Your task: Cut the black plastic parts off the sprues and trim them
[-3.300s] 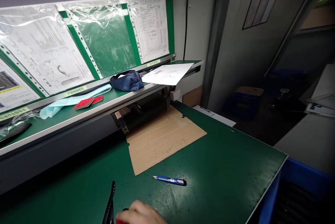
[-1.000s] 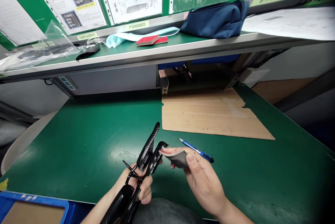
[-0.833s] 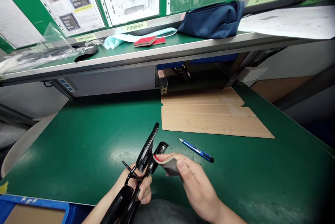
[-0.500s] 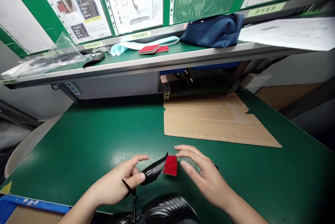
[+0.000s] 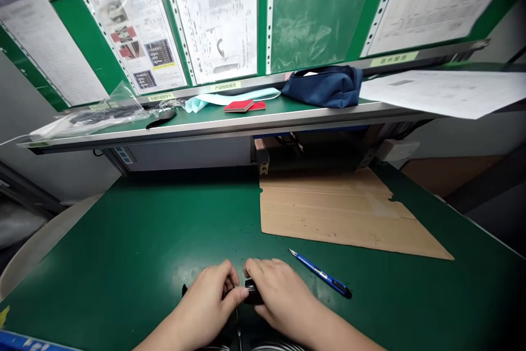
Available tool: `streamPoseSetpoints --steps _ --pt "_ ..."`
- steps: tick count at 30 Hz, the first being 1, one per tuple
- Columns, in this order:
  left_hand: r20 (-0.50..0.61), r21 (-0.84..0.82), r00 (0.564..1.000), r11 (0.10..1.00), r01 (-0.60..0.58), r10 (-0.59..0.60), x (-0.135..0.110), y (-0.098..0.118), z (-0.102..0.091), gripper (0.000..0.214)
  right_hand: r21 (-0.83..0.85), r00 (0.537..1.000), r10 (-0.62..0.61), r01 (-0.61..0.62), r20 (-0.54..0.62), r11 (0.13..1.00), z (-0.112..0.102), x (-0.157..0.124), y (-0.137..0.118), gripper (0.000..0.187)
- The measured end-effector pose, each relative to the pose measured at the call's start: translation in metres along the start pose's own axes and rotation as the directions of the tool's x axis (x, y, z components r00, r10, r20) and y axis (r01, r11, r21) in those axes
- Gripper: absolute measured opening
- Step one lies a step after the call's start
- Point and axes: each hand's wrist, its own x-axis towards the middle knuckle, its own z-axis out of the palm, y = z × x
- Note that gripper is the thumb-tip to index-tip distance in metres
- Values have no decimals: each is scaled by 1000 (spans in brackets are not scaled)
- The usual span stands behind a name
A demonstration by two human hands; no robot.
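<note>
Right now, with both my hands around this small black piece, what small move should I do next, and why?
Probably hold the small black piece steady between your left hand and right hand before you lift it. Both hands close on it and cover most of it, and it sits low over the green mat. The blue snap-off knife lies close to the right, blade exposed.

Blue utility knife — just beside the right hand, in the way rightward

Glossy black plastic piece, smooth green bench mat, rough brown cardboard, blue plastic knife with metal blade
</note>
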Motion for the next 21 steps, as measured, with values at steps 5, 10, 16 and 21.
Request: streamPoseSetpoints --steps 5,10,16,21 --pt "398 -333 917 934 127 18 8 -8 -11 55 262 997 -4 24 -76 965 18 12 6 25" --pt "280 230 952 954 -193 125 17 0 -29 47 -94 956 -265 277 123 956 -8 26 8 15" --pt "-25 299 993 949 -103 116 24 -15 -41 39 90 993 2 9 -119 996 -42 22 28 10" --pt "-155 -546 951 825 145 -269 18 -48 -9 35 334 918 331 -249 -218 909 -4 16 23 27"
